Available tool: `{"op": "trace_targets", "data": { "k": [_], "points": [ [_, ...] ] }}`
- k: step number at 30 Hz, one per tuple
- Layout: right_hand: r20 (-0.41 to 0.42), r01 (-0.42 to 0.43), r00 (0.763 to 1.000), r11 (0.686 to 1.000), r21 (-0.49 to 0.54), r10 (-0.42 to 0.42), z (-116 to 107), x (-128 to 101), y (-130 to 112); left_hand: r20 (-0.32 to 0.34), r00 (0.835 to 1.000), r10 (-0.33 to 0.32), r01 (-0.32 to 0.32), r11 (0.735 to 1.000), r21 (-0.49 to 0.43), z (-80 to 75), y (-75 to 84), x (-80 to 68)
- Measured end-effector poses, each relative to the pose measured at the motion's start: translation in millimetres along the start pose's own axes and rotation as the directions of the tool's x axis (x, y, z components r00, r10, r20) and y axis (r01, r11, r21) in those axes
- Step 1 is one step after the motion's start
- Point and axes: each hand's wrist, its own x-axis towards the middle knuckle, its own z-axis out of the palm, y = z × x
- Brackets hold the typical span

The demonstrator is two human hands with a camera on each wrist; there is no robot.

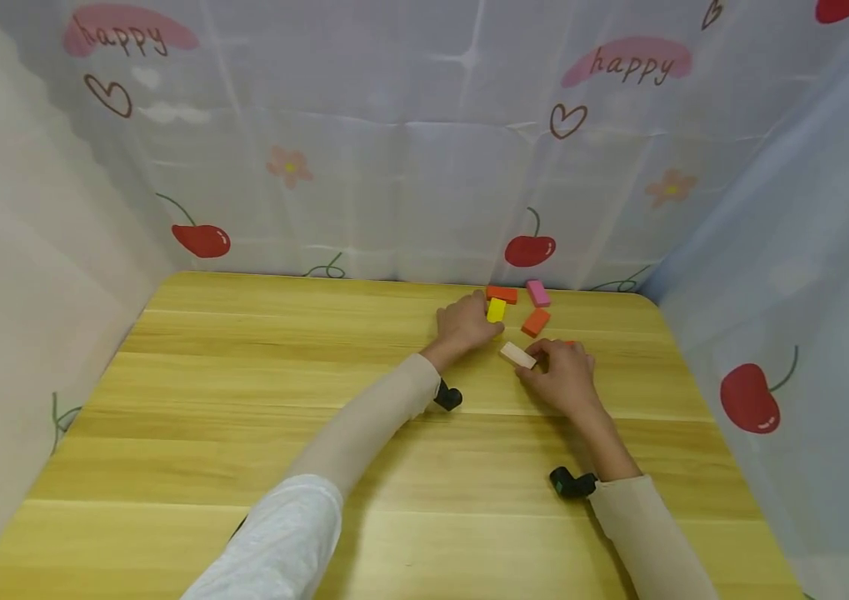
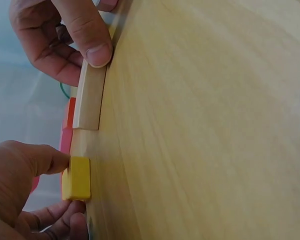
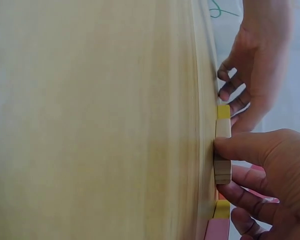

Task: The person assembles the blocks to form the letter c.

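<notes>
The left hand point(image 1: 463, 325) pinches the yellow block point(image 1: 496, 310); the right hand point(image 1: 562, 375) pinches the pale block point(image 1: 517, 356).

Your yellow block point(image 1: 496, 310) is a small flat rectangle lying on the wooden table near its far edge, pinched at its sides; your pale natural-wood block point(image 1: 517, 356) is a longer flat bar lying just beside it, angled, gripped at one end.

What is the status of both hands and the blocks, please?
Left hand pinches yellow block. Right hand holds pale wooden block on the table. Orange block and pink block lie close behind.
</notes>
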Motion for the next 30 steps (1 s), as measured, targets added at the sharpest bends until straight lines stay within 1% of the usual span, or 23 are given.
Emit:
{"op": "trace_targets", "data": {
  "k": [5,8,11,16,18,24,26,30],
  "points": [
    [-0.007,-0.008,1.000,1.000,-0.001,0.008,-0.3,0.2,-2.1,0.008,1.000,0.007,-0.007,0.999,0.037,-1.3,0.4,3.4],
    [-0.009,0.003,1.000,1.000,0.002,-0.003,0.9,-0.4,-2.2,0.009,1.000,0.013,-0.014,0.997,0.075,-0.9,-0.9,4.4],
    [-0.012,0.012,1.000,1.000,0.007,-0.012,2.8,-0.6,-2.6,0.006,1.000,0.017,-0.017,0.996,0.084,-1.0,-3.4,3.9],
    [-0.006,0.011,1.000,1.000,0.016,-0.011,4.9,-0.3,-3.5,0.013,1.000,0.018,-0.017,1.000,-0.009,-3.7,-10.2,2.9],
    [-0.006,0.010,1.000,1.000,0.022,-0.010,4.9,-0.2,-3.8,0.022,0.999,0.022,-0.021,0.998,-0.053,-3.4,-14.3,5.7],
    [-0.018,0.014,1.000,0.999,0.033,-0.014,3.7,0.9,-4.7,0.023,0.998,0.053,-0.050,0.994,-0.095,-6.3,-24.4,7.1],
    [-0.021,0.015,1.000,0.999,0.034,-0.014,3.8,1.5,-5.4,0.014,0.997,0.070,-0.068,0.992,-0.103,-8.8,-27.1,4.2],
    [-0.036,0.025,0.999,0.999,0.041,-0.024,4.8,3.4,-8.8,0.006,0.997,0.072,-0.071,0.992,-0.104,-14.4,-34.1,1.5]
  ]
}}
